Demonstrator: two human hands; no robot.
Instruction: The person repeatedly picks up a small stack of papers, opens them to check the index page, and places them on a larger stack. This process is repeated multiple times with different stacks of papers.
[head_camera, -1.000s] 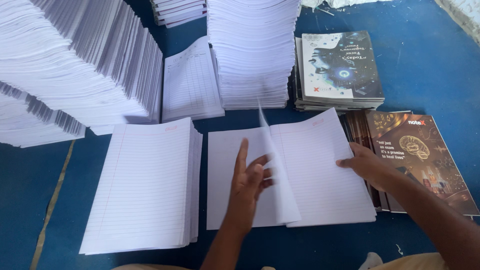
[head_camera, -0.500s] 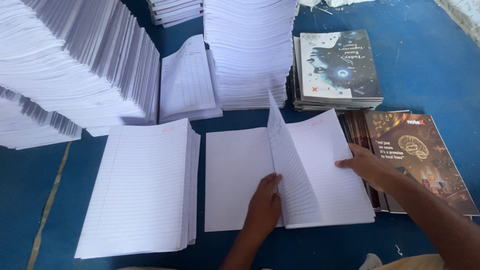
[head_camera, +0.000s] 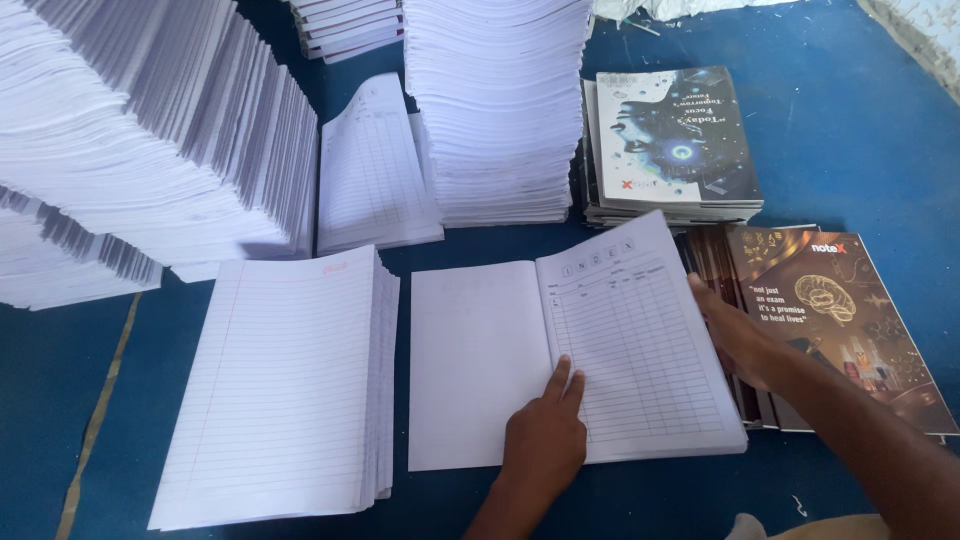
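Resting flat near the lower middle of the frame, the left hand (head_camera: 545, 435) presses its spread fingers on the open bundle of pages (head_camera: 575, 350), close to the centre fold; its grip is released, palm down, grasping nothing. The bundle lies open on the blue surface (head_camera: 860, 160), a blank sheet on its left side and a ruled table page on its right. The right hand (head_camera: 740, 335) lies at the bundle's right edge, fingers over the page border and touching the brown notebook covers (head_camera: 840, 320) beside it; whether it pinches the page edge cannot be told. Just left of the open bundle sits a thick stack of lined sheets (head_camera: 285, 385). Above it, at the upper left, tall leaning piles of white paper (head_camera: 140, 130) fill the corner. Another tall white pile (head_camera: 500, 100) stands at the upper middle, with a thin lined bundle (head_camera: 375, 170) to its left and a stack of dark-covered notebooks (head_camera: 675, 140) to its right.
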